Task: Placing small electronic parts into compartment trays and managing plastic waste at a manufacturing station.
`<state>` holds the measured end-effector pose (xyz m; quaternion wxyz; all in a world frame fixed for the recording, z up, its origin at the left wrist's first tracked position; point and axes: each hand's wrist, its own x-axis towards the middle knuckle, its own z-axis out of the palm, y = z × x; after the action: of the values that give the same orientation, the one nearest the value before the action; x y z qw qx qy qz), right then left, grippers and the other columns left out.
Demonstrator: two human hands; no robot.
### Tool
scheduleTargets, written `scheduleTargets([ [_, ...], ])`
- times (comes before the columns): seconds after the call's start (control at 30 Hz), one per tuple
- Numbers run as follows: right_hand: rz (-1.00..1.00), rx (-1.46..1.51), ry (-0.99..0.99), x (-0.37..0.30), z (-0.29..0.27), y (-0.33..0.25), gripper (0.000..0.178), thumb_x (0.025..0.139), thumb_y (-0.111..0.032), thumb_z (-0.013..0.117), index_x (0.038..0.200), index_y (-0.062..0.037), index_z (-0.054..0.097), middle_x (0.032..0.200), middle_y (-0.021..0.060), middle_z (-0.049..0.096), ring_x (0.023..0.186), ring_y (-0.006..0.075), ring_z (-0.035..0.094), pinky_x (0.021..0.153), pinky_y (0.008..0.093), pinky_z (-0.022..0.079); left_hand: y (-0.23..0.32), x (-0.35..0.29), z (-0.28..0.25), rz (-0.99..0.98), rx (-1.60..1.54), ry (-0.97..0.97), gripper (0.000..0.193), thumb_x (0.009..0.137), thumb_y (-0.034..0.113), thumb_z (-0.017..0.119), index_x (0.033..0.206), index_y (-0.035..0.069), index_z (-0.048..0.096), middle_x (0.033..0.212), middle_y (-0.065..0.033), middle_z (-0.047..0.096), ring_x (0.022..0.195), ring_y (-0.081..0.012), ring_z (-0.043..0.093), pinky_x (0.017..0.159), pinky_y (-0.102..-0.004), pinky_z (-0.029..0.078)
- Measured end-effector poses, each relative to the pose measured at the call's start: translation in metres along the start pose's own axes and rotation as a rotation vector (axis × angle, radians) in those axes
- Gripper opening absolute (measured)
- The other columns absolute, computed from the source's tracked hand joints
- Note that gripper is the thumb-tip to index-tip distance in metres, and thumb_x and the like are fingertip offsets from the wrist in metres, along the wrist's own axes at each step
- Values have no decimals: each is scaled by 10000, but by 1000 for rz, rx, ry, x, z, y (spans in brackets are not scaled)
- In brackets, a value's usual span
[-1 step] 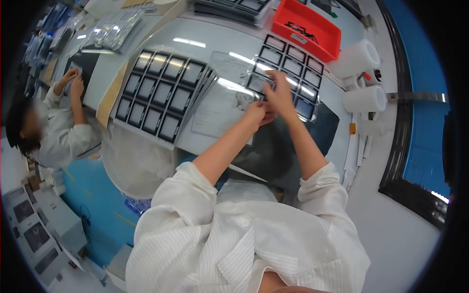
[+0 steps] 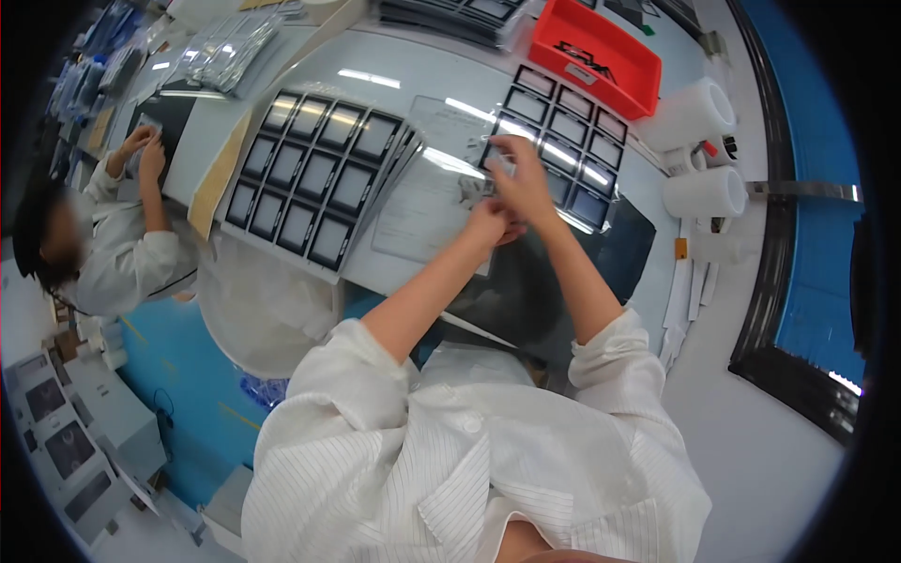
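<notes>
While raised, fingers (image 2: 514, 155) over tray (image 2: 563, 131)

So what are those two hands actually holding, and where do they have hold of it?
The right hand pinches a thin clear film at its edge between the fingers, above the tray of dark panels. The left hand sits close below; what it grips cannot be told.
</notes>
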<state>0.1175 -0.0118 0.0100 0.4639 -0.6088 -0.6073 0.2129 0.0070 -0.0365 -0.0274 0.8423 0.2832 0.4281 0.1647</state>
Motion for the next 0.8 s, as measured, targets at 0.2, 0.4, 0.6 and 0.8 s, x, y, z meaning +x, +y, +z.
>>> scheduleTargets([
  [0.2,-183,-211,-22,48,100,-28,534,717,-285,764,1102,3,532,1035,179,555,917,325,563,789,390,482,27,-126,-92,1055,1008,619,168,821,38,598,989,22,609,974,-100,613,961,-263,579,823,-366,450],
  [0.4,134,-416,-148,72,121,-49,679,655,-462,789,1054,17,520,1042,190,549,1015,353,523,815,410,478,51,-148,-161,1202,1275,861,256,808,55,624,1056,23,569,1129,-119,551,1162,-330,438,972,-442,354],
  [0.6,74,-697,-169,78,130,-59,707,614,-497,798,1009,21,524,991,180,557,951,347,545,772,428,497,45,-144,-170,1156,1221,825,273,795,75,647,1047,13,564,1118,-113,554,1167,-330,444,980,-433,370],
  [0.8,289,-607,-281,97,129,-52,854,514,-490,852,1053,71,500,1075,224,560,1045,362,533,810,417,504,48,-141,-170,1189,1255,829,270,776,54,655,1027,17,564,1095,-114,552,1132,-328,460,961,-432,383],
])
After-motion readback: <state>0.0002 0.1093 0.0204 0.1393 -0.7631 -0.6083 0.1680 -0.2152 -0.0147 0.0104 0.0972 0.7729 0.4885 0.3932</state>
